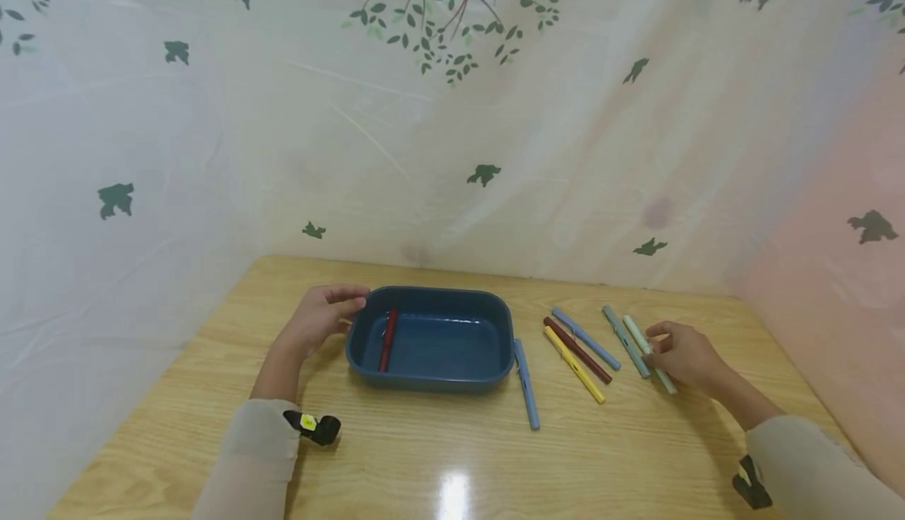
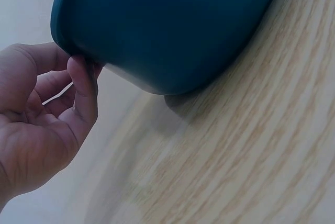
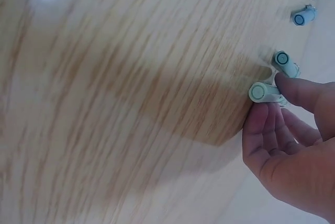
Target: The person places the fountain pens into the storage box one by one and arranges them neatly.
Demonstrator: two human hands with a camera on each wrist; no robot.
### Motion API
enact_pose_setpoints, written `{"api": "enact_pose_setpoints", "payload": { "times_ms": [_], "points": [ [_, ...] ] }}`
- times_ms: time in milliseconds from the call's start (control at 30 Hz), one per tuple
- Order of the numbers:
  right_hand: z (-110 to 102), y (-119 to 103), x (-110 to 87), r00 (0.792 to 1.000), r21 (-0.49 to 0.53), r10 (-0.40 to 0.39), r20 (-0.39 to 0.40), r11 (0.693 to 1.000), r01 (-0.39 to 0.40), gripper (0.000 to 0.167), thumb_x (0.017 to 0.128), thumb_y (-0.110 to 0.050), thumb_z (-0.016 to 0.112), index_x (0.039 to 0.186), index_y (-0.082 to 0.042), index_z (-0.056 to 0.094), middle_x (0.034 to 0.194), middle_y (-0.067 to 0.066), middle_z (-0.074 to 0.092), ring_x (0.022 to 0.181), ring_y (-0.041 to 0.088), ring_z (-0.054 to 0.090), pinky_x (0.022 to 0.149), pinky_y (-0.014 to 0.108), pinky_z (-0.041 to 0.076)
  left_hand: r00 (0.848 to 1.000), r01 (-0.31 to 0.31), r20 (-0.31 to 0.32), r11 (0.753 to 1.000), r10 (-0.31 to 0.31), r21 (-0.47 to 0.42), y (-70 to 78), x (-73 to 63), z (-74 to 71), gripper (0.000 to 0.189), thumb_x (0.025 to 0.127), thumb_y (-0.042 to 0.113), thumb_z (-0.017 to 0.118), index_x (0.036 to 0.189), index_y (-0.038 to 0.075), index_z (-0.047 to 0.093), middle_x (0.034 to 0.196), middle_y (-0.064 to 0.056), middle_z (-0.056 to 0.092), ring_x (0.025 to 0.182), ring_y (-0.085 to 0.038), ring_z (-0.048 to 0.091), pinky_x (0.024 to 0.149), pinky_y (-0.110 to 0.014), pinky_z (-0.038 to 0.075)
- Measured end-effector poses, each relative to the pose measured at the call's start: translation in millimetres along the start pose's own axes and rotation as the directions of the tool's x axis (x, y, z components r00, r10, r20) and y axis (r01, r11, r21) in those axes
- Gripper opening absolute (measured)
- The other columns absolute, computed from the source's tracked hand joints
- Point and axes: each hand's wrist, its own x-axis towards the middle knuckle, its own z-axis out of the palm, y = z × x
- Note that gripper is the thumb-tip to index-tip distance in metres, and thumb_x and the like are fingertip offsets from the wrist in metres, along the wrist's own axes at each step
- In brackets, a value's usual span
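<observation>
My left hand [image 1: 314, 317] pinches the left rim of a dark blue rectangular dish [image 1: 500, 331], with thumb and fingers at its corner. The dish [image 2: 167, 30] fills the top of the left wrist view, above the left hand [image 2: 47, 109]. Inside it lies one dark red pen [image 1: 388, 341], near the left wall. At the right of the table, my right hand [image 1: 684, 353] holds a pale green pen [image 1: 636, 334] between thumb and fingers. In the right wrist view, the pale green pen's end [image 3: 258, 92] shows beside the right hand [image 3: 293, 150].
A grey-green pen [image 1: 625, 341] lies just left of the pale green one. Farther left lie a blue pen [image 1: 587, 339], a dark red pen [image 1: 576, 349] and a yellow pen [image 1: 574, 364]. Another blue pen [image 1: 526, 385] lies against the dish's right side. Patterned curtain [image 1: 396, 151] surrounds the wooden table [image 1: 396, 457].
</observation>
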Motion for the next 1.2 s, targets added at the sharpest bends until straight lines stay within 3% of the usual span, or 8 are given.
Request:
{"api": "enact_pose_setpoints", "payload": {
  "times_ms": [367,767,1033,1200],
  "points": [
    [-5,0,-4.2,1.0,0.011,-0.027,-0.012,1.0,0.028,0.051,0.094,-0.009,0.071,0.134,0.016,0.049,0.103,0.028,0.067,0.084,0.027,0.067,0.065,0.035,0.055,1.0,-0.011,0.007,1.0,0.011,0.013,1.3,-3.4,0.2,0.039,0.102,0.013,0.063,0.135,-0.007,0.06,0.116,-0.01,0.067,0.091,-0.013,0.064,0.073,-0.029,0.057],
    [-11,1,-2.4,0.994,-0.032,-0.094,-0.063,0.995,0.092,0.039,0.101,-0.007,0.06,0.133,0.015,0.055,0.112,0.036,0.066,0.095,0.042,0.068,0.071,0.044,0.058,1.0,-0.009,0.005,1.0,0.009,-0.002,1.5,-5.1,-0.3,0.038,0.102,0.013,0.063,0.136,-0.006,0.061,0.12,-0.012,0.067,0.093,-0.014,0.064,0.074,-0.03,0.058],
    [-17,-12,4.3,0.994,0.107,-0.078,-0.076,0.99,0.086,0.042,0.105,-0.007,0.054,0.14,0.015,0.049,0.12,0.039,0.06,0.092,0.036,0.069,0.066,0.037,0.058,1.0,-0.005,0.009,1.0,0.005,0.006,-0.9,-4.4,-0.8,0.039,0.103,0.014,0.064,0.136,-0.006,0.06,0.117,-0.009,0.069,0.093,-0.014,0.065,0.075,-0.03,0.058],
    [-18,-27,10.5,0.992,0.163,-0.086,-0.093,0.981,0.101,0.044,0.105,-0.005,0.053,0.144,0.013,0.046,0.122,0.04,0.06,0.092,0.037,0.07,0.067,0.039,0.059,1.0,-0.013,0.006,1.0,0.013,0.007,-1.4,-3.3,-0.2,0.038,0.102,0.013,0.064,0.135,-0.006,0.061,0.116,-0.01,0.069,0.092,-0.014,0.066,0.074,-0.03,0.058]
  ]
}}
